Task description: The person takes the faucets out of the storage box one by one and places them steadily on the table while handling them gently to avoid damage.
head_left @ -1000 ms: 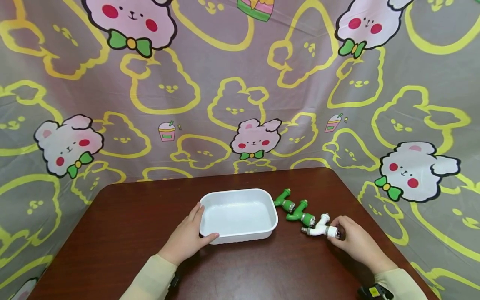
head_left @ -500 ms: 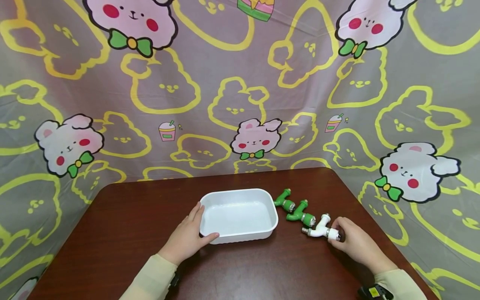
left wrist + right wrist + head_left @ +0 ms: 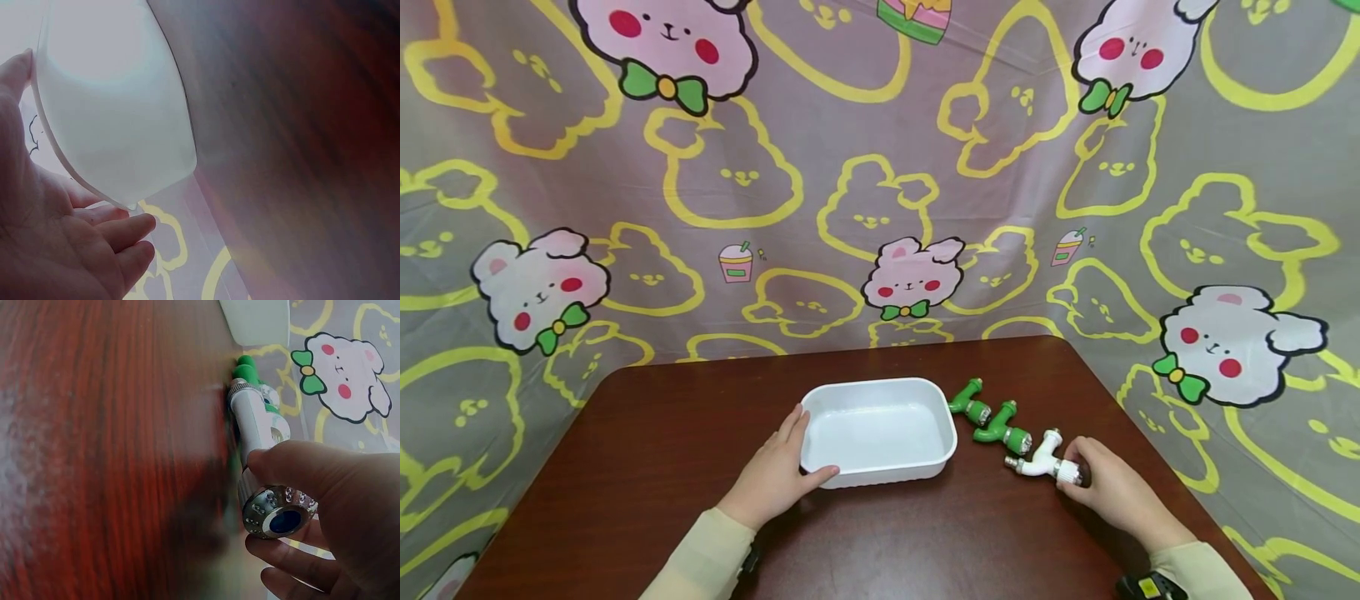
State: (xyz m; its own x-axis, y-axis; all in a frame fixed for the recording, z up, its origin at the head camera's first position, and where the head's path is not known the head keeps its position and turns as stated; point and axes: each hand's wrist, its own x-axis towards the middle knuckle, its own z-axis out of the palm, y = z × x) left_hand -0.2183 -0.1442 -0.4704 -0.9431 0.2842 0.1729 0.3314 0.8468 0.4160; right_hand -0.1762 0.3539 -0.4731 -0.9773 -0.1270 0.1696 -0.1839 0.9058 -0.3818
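Observation:
In the head view, my left hand [image 3: 771, 475] holds the left end of a white plastic basin [image 3: 880, 429]. Its thumb lies over the near rim and the fingers along the left side; the left wrist view shows them against the outside of the basin wall [image 3: 119, 119]. On the right, my right hand [image 3: 1112, 483] grips the knob end of a white faucet [image 3: 1039, 460]. Seen from the right wrist, thumb and fingers pinch around its silver knob [image 3: 269, 509], which has a dark blue cap. The faucet lies close to the tabletop; whether it touches is unclear.
Two green faucets, a nearer one [image 3: 1002, 429] and a farther one [image 3: 970, 403], lie between the basin and the white faucet. All stand on a dark brown wooden table [image 3: 685, 433]. A rabbit-patterned curtain [image 3: 820, 125] hangs behind the table and at its sides.
The right hand has tilted the knob end of the white faucet slightly toward the near edge. The left hand and basin stay in place.

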